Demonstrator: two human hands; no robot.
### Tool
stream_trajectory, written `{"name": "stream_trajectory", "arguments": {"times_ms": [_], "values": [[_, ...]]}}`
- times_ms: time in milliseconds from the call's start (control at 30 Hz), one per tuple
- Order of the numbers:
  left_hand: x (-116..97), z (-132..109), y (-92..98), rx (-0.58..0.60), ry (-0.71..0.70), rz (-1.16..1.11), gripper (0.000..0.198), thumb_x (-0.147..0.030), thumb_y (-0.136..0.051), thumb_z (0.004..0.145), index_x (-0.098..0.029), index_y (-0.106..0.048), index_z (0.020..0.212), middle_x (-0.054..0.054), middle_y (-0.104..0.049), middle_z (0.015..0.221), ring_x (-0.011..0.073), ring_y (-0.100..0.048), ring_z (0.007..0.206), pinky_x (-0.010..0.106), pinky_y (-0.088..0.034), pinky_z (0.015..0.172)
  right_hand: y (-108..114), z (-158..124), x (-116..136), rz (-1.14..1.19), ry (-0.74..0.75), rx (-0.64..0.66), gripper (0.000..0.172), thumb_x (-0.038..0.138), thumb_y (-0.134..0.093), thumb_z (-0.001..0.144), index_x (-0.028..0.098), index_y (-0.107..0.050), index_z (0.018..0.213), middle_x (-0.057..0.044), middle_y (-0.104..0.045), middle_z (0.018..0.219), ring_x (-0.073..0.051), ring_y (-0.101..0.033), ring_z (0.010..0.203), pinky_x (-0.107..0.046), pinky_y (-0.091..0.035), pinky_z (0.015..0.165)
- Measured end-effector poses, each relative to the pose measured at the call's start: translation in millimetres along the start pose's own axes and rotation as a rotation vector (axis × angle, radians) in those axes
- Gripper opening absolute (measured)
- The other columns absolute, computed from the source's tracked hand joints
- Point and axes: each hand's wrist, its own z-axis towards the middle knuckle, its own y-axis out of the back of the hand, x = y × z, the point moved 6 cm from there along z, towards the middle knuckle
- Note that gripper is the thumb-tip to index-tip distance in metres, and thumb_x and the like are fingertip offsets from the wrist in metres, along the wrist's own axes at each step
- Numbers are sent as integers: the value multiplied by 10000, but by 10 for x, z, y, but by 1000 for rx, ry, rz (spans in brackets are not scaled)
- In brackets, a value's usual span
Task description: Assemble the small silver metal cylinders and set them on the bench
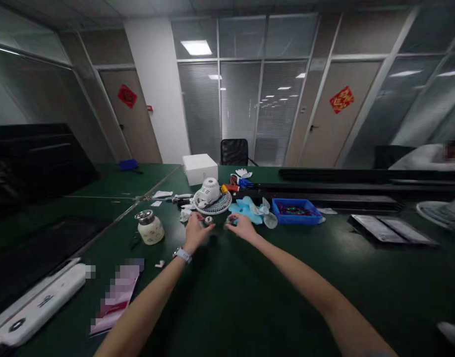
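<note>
My left hand (195, 233), with a watch at the wrist, is closed on a small round metal part (208, 219) with a bright centre. A short gap to the right, my right hand (244, 227) pinches a small dark round part (230, 220), partly hidden by the fingers and blurred. Both hands are just above the green table. Behind them lie a white fan housing with a round grille (219, 204) and light-blue fan blades (246, 208).
A blue tray (296, 212) with small coloured parts stands to the right. A cream jar (150, 229) is on the left, near a pink item (119, 297) and a long white device (45, 302). A white box (200, 171) is at the back. Someone in white (417, 157) sits far right.
</note>
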Motion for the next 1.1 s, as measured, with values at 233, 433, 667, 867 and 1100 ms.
{"name": "stream_trajectory", "arguments": {"times_ms": [233, 433, 667, 867, 1100], "values": [[-189, -807, 48, 188, -66, -147, 523, -467, -736, 663, -227, -383, 965, 41, -646, 964, 225, -647, 867, 330, -473, 696, 526, -1228, 5, 59, -38, 102, 372, 333, -710, 743, 195, -686, 1088, -60, -687, 1015, -84, -561, 543, -236, -481, 539], [-286, -661, 31, 125, -27, -80, 529, -452, -750, 641, -226, -386, 952, 37, -671, 925, 232, -648, 822, 324, -450, 651, 677, -1729, 67, 112, -108, 98, 370, 329, -686, 775, 221, -673, 1129, -55, -636, 1017, -42, -486, 486, -188, -397, 433], [-722, -737, -85, 186, -154, -71, 542, -456, -750, 643, -217, -396, 975, 56, -667, 932, 241, -649, 847, 318, -452, 647, 685, -1825, 89, 126, -80, 13, 361, 265, -697, 754, 203, -685, 1110, -47, -621, 958, -37, -482, 477, -193, -405, 448], [-406, -659, -15, 125, -91, 56, 526, -465, -732, 668, -226, -384, 983, 39, -668, 931, 234, -649, 822, 301, -435, 613, 548, -1808, 50, 169, -59, -22, 341, 241, -710, 729, 192, -698, 1066, -38, -614, 933, -33, -484, 472, -192, -402, 451], [178, 8, -84, 16, 22, 194, 496, -437, -731, 668, -220, -389, 955, 47, -644, 913, 255, -644, 864, 320, -446, 673, 411, -1827, 95, 191, -52, -12, 359, 244, -730, 708, 195, -702, 1063, -28, -602, 905, -35, -459, 489, -190, -398, 455]]}}
